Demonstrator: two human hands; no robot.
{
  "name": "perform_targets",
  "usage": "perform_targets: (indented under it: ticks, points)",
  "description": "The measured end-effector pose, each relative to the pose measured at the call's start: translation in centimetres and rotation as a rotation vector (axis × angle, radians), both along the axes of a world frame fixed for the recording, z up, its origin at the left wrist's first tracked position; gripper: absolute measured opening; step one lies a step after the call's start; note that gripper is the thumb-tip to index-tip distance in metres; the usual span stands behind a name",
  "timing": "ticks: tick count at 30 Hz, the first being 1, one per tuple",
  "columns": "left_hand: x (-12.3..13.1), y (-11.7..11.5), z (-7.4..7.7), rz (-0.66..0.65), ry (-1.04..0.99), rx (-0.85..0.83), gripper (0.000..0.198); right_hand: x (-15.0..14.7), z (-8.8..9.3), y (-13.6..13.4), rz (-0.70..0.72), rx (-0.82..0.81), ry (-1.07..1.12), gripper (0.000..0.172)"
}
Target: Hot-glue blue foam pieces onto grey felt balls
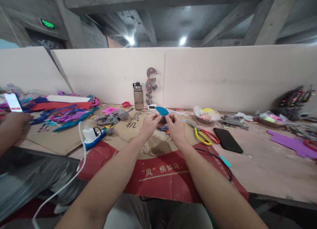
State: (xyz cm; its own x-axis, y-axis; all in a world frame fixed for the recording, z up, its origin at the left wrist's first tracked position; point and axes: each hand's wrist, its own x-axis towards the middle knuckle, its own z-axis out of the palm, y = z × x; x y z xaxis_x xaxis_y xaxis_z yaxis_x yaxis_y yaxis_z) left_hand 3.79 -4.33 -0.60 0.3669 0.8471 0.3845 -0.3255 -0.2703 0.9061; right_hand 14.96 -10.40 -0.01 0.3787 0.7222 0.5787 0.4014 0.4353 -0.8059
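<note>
My left hand [149, 125] and my right hand [176, 125] meet above the middle of the table. Both pinch a small blue curved piece [162, 110] of sheet material between fingertips, held up off the surface. Under the hands lies a brown and red cardboard sheet [158, 169] with printed characters. Small dark scraps [163, 127] lie on the cardboard just below the hands. What the lower fingers touch is hidden.
Scissors with yellow and red handles [204, 136] and a black phone [228, 140] lie to the right. A water bottle [138, 96] and grey hanging ornament [151, 84] stand at the back. A blue power strip [92, 139] with white charger sits left. Another person's hand [13, 121] rests far left beside a phone [13, 102].
</note>
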Motion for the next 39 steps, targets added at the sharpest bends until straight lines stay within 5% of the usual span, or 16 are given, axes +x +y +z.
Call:
perform_targets:
  ticks: [27,39]
  points:
    - [0.0,-0.8,0.7,0.000,-0.042,-0.120,0.017,1.7,-0.1,0.7,-0.109,0.074,-0.099,0.014]
    - [-0.1,-0.3,0.6,-0.028,-0.063,-0.130,0.021,1.9,0.4,0.8,0.038,0.022,-0.043,0.018]
